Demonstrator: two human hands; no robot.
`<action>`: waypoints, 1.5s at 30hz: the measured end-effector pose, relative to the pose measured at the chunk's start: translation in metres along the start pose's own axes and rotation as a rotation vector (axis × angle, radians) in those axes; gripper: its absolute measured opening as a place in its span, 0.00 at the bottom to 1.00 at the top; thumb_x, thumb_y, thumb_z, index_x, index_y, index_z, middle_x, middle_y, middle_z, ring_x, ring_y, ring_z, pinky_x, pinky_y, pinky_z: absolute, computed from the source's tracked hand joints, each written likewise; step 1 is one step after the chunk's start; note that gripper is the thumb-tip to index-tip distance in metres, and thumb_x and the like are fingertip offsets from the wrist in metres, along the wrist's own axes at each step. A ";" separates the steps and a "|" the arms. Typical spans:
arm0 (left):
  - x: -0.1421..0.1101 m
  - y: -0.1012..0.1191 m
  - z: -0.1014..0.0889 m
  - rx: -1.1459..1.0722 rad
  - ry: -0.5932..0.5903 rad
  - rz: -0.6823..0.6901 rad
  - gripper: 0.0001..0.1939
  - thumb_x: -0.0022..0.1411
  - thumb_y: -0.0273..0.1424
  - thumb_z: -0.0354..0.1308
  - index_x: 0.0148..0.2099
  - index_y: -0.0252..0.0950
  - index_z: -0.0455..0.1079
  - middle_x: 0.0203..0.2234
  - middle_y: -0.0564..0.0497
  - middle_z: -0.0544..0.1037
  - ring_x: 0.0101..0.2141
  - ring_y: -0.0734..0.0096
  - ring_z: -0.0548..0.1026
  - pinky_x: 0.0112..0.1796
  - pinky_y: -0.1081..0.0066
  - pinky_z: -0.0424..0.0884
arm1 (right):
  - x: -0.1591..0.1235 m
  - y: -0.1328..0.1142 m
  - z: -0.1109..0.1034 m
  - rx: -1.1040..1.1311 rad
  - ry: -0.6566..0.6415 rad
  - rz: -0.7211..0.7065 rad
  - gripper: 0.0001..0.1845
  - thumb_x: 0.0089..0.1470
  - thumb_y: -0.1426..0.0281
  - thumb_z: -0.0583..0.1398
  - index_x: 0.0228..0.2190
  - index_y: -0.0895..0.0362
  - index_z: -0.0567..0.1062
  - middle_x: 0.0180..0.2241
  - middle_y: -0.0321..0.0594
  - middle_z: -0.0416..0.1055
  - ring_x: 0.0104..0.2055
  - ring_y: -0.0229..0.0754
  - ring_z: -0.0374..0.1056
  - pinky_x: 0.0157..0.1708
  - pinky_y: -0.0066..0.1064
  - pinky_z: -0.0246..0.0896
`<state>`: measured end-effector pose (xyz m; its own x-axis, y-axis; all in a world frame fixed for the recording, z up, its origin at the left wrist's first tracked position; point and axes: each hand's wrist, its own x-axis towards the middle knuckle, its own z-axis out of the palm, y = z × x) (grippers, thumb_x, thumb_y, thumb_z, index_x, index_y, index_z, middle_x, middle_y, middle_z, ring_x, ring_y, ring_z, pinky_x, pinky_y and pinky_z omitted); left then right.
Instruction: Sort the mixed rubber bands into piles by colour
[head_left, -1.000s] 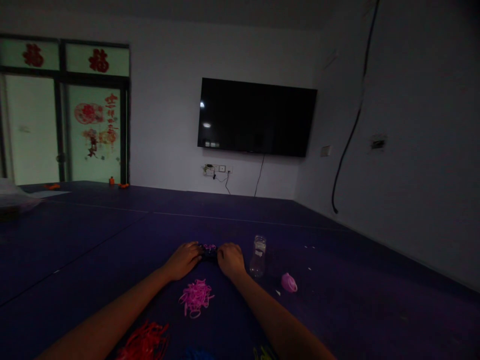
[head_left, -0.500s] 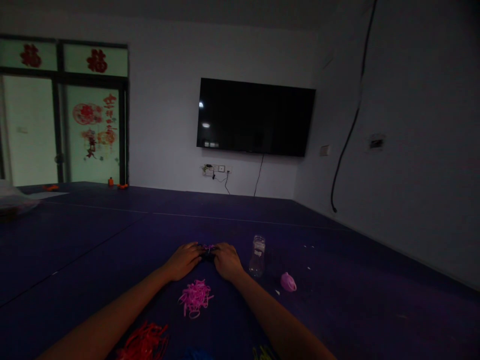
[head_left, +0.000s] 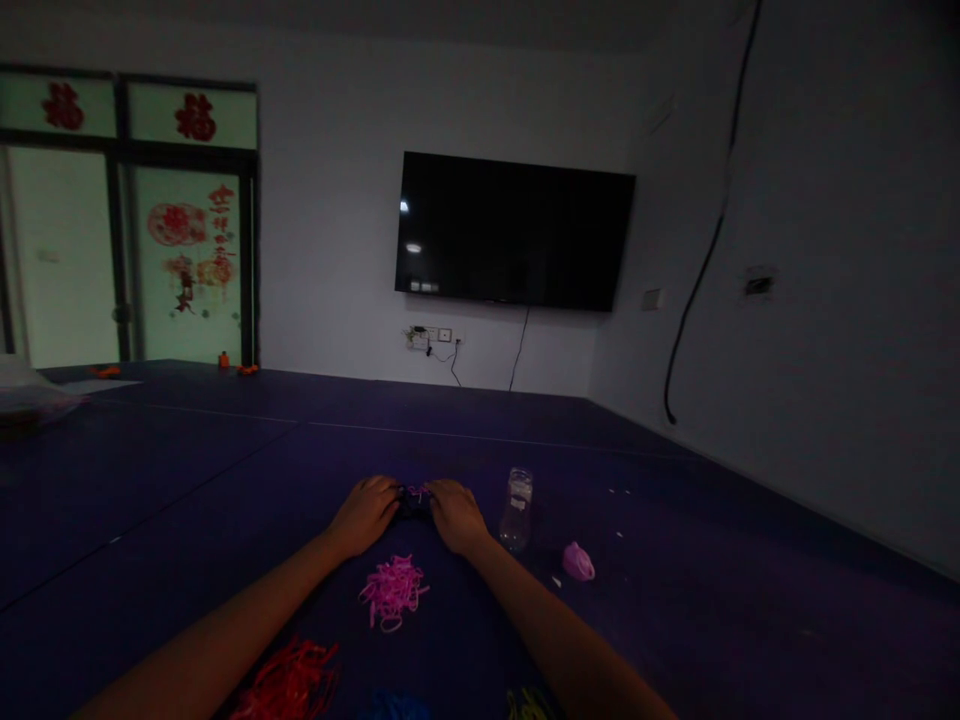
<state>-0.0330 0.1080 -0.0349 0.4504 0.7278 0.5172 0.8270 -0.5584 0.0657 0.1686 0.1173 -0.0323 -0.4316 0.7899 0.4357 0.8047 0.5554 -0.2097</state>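
Note:
My left hand and my right hand rest on the purple table, fingers curled around opposite sides of a small dark object. A few pink strands show on top of that object; its exact kind is too dark to make out. Closer to me, between my forearms, lies a loose pile of pink rubber bands. Just right of my right hand stands a clear plastic bottle without a lid. Beyond it, a pink cap-like piece sits on the table.
Piles of red bands, blue bands and yellow-green bands lie at the near edge of view. A clear plastic bag is far left. Small orange items stand near the door. A television hangs on the wall.
The view has shifted very slightly. Both hands keep their place around the dark object, with only small finger movement; the piles and bottle stay where they were.

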 end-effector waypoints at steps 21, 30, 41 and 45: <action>0.003 -0.010 0.012 -0.100 -0.143 0.016 0.17 0.66 0.32 0.44 0.54 0.38 0.65 0.50 0.47 0.72 0.53 0.61 0.65 0.53 0.59 0.60 | 0.004 0.005 0.003 -0.013 -0.051 -0.223 0.17 0.61 0.72 0.46 0.34 0.59 0.74 0.37 0.44 0.73 0.44 0.41 0.65 0.48 0.32 0.53; 0.001 -0.006 0.006 -0.201 -0.104 0.195 0.17 0.66 0.29 0.44 0.54 0.42 0.65 0.49 0.50 0.73 0.52 0.66 0.66 0.53 0.62 0.59 | 0.002 0.006 0.002 0.060 0.010 -0.137 0.16 0.59 0.72 0.48 0.32 0.57 0.74 0.35 0.42 0.73 0.43 0.41 0.66 0.46 0.31 0.54; 0.005 -0.017 0.019 -0.111 -0.210 0.005 0.24 0.67 0.38 0.39 0.63 0.38 0.50 0.59 0.46 0.60 0.60 0.55 0.53 0.55 0.54 0.55 | 0.007 0.013 0.017 0.079 -0.134 -0.144 0.31 0.55 0.70 0.49 0.61 0.57 0.51 0.60 0.44 0.55 0.61 0.47 0.49 0.57 0.41 0.45; 0.005 -0.018 0.020 -0.088 -0.209 0.002 0.23 0.67 0.39 0.38 0.62 0.40 0.52 0.58 0.47 0.63 0.59 0.56 0.54 0.54 0.54 0.55 | 0.009 0.016 0.020 0.092 -0.206 -0.162 0.34 0.55 0.69 0.48 0.62 0.54 0.46 0.61 0.41 0.52 0.63 0.47 0.45 0.58 0.44 0.41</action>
<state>-0.0389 0.1296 -0.0506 0.5195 0.7881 0.3301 0.7976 -0.5858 0.1436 0.1690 0.1384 -0.0492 -0.6333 0.7196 0.2848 0.6820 0.6928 -0.2341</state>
